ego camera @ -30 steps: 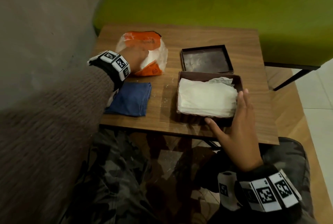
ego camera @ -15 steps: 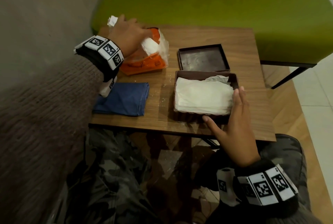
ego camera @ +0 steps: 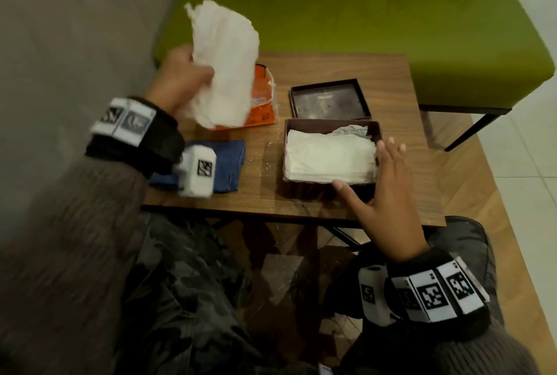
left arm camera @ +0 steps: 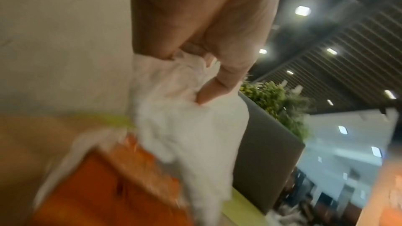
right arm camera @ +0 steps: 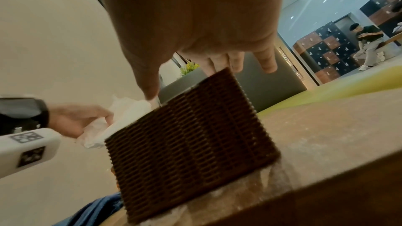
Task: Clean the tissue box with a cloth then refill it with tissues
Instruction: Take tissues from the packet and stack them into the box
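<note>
Dark brown rectangular tissue box (ego camera: 328, 186) with ribbed woven sides, lid off, sits on the small wood-grain table (ego camera: 388, 73) near its front edge, at about 4 o'clock from table centre. Inside: a flat stack of white tissues (ego camera: 330, 159) covering the whole floor of the box, top sheet crumpled at the far right corner. Right hand (ego camera: 382, 193) braces the box at its near right corner: fingers straight along the right wall, thumb against the front wall, nothing clasped. Right wrist view shows the fingertips (right arm camera: 268, 64) above the rim. Left hand (ego camera: 180, 82) is raised above the table at about 10 o'clock, fingers and thumb closed round a thick wad of white tissues (ego camera: 224, 64) that stands upright out of the grip; this part is motion-blurred. Directly under the wad, an orange and white plastic tissue pack (ego camera: 260, 103) lies on the table, opened. Dark brown shallow square box lid (ego camera: 330, 100), inner face up, lies just beyond the box at 12 o'clock. Folded blue cloth (ego camera: 227, 163) lies flat at 8 o'clock, near the left front corner. Green upholstered bench (ego camera: 361, 12) stands behind the table.
</note>
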`<state>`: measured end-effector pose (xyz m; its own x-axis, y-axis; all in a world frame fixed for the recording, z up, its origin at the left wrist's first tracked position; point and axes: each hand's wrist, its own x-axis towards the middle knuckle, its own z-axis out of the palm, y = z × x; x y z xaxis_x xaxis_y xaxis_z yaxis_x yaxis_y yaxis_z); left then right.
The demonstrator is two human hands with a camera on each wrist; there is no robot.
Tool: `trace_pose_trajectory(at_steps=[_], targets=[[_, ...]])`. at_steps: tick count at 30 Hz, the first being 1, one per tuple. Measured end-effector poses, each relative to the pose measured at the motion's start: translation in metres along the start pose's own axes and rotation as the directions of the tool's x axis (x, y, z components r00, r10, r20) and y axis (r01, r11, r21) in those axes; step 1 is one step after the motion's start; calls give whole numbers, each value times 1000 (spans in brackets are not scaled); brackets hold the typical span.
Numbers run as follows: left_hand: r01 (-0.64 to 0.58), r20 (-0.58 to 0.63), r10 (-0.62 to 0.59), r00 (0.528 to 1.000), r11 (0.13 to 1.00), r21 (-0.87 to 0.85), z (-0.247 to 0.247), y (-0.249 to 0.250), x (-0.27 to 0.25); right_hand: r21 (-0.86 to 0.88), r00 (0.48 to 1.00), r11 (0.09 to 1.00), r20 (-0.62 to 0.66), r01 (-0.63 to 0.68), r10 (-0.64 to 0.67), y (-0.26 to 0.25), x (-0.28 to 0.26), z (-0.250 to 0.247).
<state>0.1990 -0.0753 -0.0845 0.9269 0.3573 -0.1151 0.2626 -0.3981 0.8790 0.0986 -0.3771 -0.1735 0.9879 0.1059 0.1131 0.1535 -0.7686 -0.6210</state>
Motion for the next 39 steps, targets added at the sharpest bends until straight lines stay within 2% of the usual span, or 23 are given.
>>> trace_pose_trajectory(at_steps=[1,3,5,6,8,10,13,15,17,20,22,25,28,31,36,38,39], targets=[[74,58,-62,996,972,-221,6,-7,-17,27,999,999,-41,23,-22,-4,-1,-3],[180,161,-113,980,848,-498,21,-23,-53,114,985,986,-140,121,-104,-18,-5,-9],[266,273,-113,955,729,-630,37,-32,-88,220,964,951,-201,216,-172,-33,-8,-14],[315,346,-93,934,674,-668,45,-34,-103,285,966,932,-191,225,-175,-39,-8,-15],[377,436,-53,898,600,-705,59,-38,-131,442,994,890,-75,109,-85,-53,-14,-17],[381,449,-30,893,581,-719,68,-38,-152,554,999,832,49,-18,-11,-61,-22,-16],[347,441,-15,897,641,-684,75,-35,-174,525,999,851,41,-2,-23,-68,-32,-16],[337,447,-5,894,665,-667,77,-37,-185,552,996,832,85,-53,7,-68,-39,-19],[341,452,-18,892,683,-646,79,-38,-193,644,978,745,203,-176,55,-65,-44,-21],[335,441,-33,897,701,-630,80,-38,-202,766,914,525,400,-371,62,-60,-50,-26],[317,441,-9,898,707,-632,81,-35,-209,771,893,482,446,-416,59,-61,-53,-28],[278,439,33,898,731,-623,87,-28,-220,753,915,538,393,-379,95,-67,-56,-22],[236,390,30,921,751,-616,94,-26,-228,733,942,599,311,-322,126,-71,-58,-17],[256,392,30,920,710,-656,91,-28,-229,753,946,576,293,-316,137,-68,-61,-16],[151,358,111,927,763,-629,93,-26,-237,813,950,495,292,-306,108,-71,-67,-9],[155,371,95,924,794,-588,87,-29,-235,795,959,540,261,-276,106,-65,-69,-10],[152,388,91,917,820,-552,82,-31,-233,764,965,592,237,-258,115,-62,-70,-13]])
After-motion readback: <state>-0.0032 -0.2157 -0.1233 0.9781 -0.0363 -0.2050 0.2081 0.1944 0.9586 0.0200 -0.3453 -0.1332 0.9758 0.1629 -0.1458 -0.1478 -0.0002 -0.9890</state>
